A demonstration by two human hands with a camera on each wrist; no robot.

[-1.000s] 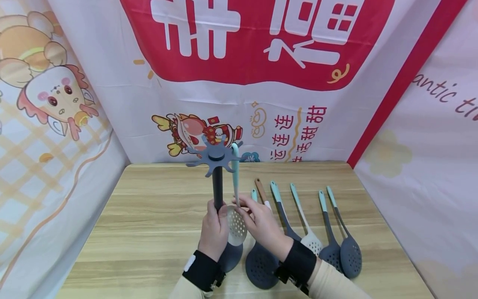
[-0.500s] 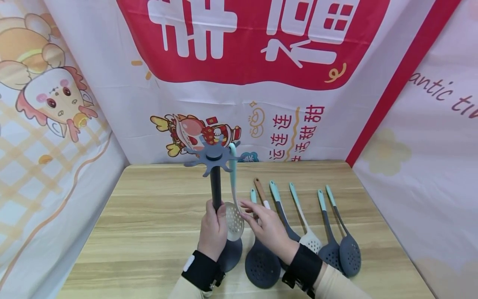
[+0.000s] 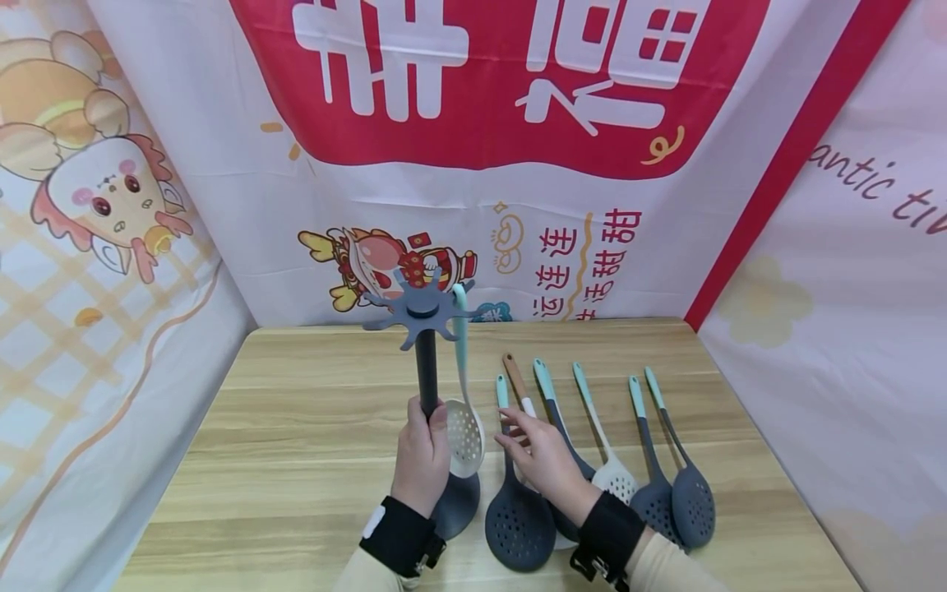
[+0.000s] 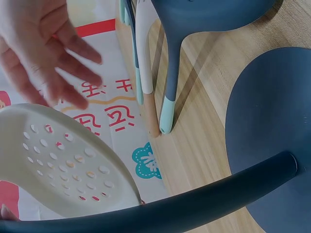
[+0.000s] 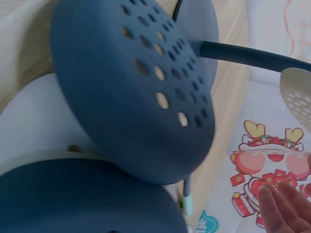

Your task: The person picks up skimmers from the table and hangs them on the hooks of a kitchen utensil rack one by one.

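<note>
My left hand (image 3: 422, 464) grips the black post (image 3: 427, 374) of a utensil stand, below its grey hooked top (image 3: 423, 307). A round dark base (image 3: 457, 508) rests on the table. From one hook hangs a cream skimmer (image 3: 464, 440) with a mint handle, its perforated bowl beside my left hand. My right hand (image 3: 551, 464) is just right of the skimmer, apart from it, with loosely spread fingers, also seen as a hand (image 4: 39, 53) in the left wrist view. Under it on the table lies a dark skimmer (image 3: 520, 530) with a mint handle.
To the right on the wooden table (image 3: 296, 460) lie several utensils: a brown-handled one (image 3: 515, 378), a dark one (image 3: 562, 427), a white slotted turner (image 3: 614, 477), a dark slotted turner (image 3: 654, 501) and a dark skimmer (image 3: 694, 506). A printed cloth (image 3: 414, 189) stands behind.
My right hand has let go of the hanging cream skimmer and moved right and slightly down. The skimmer's bowl has turned a little. My left hand stays on the post.
</note>
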